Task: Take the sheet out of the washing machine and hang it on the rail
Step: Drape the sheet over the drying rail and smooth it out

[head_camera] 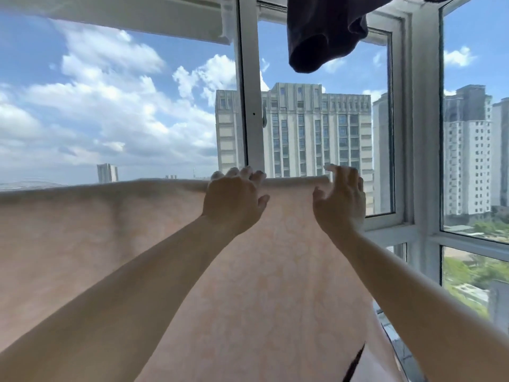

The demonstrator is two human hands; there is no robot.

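1. Two bare forearms enter from 7 and 5 o'clock and reach up toward centre frame; nearest the lens.
2. Sheet [248,271], pale pink with a faint pattern, fills the lower half. Its top edge runs level from 9 o'clock to just right of centre, draped over a rail that is hidden under the fabric. Cloth hangs down toward the camera.
3. Left hand [234,199], just left of centre: palm down on the top fold of the sheet, fingers spread and only lightly bent over the edge. It presses or rests on the cloth; no closed grasp visible.
4. Right hand [341,199], just right of centre, at the sheet's right end: fingers spread and loosely bent, thumb apart. Cannot tell if the fingertips touch the edge; nothing is clasped.
5. Hands near each other, not touching.
6. Dark garment [322,31] hangs at 12 o'clock, well above the hands.
7. White window frame [249,106] stands upright behind the sheet; glass panes on both sides.
8. Tower block [303,128] beyond the glass at centre, more blocks at 3 o'clock; cloudy blue sky from 9 to 11 o'clock.
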